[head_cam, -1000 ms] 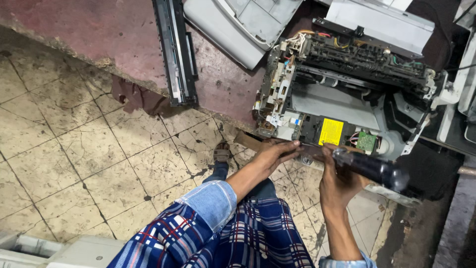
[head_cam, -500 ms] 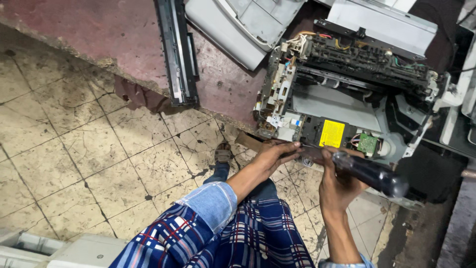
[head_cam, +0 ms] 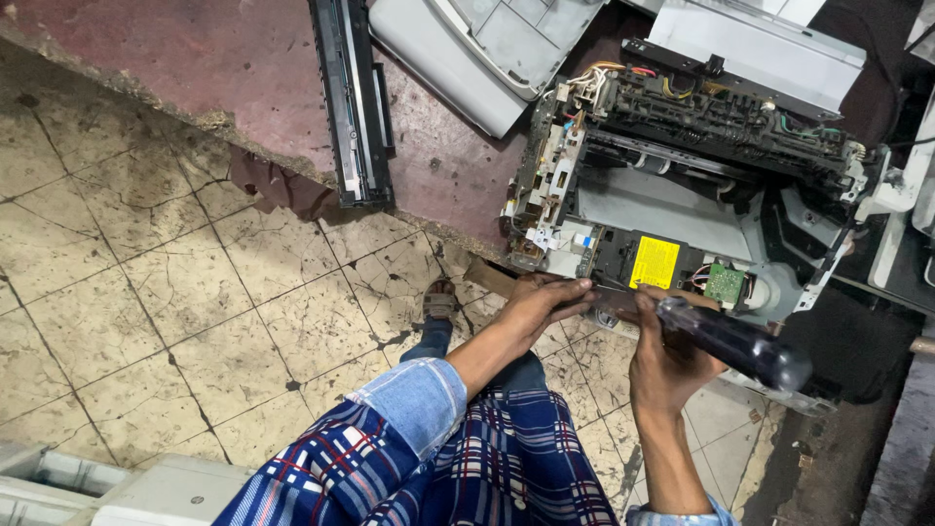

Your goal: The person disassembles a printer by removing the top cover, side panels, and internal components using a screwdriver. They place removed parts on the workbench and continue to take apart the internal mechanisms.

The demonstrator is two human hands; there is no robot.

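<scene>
Two bare hands work at the lower edge of a stripped-down printer (head_cam: 682, 185) that fills the upper right of the frame, its grey chassis, circuit boards and wiring exposed, with a yellow label (head_cam: 654, 261) near its front. Left of it, at the top centre, a light grey cover panel (head_cam: 467, 49) lies on the dark red ledge (head_cam: 175, 68), and beside that a long black cartridge-like bar (head_cam: 353, 102) reaches down to the ledge's edge. Cracked beige floor tiles (head_cam: 146, 312) spread over the left half. At lower centre, the right hand (head_cam: 672, 360) is closed around the dark handle of a screwdriver (head_cam: 730, 341), whose thin shaft points left toward the printer's front edge. The left hand (head_cam: 541, 302), fingers curled, touches the printer's underside right at the shaft's tip; whether it pinches anything cannot be told.
</scene>
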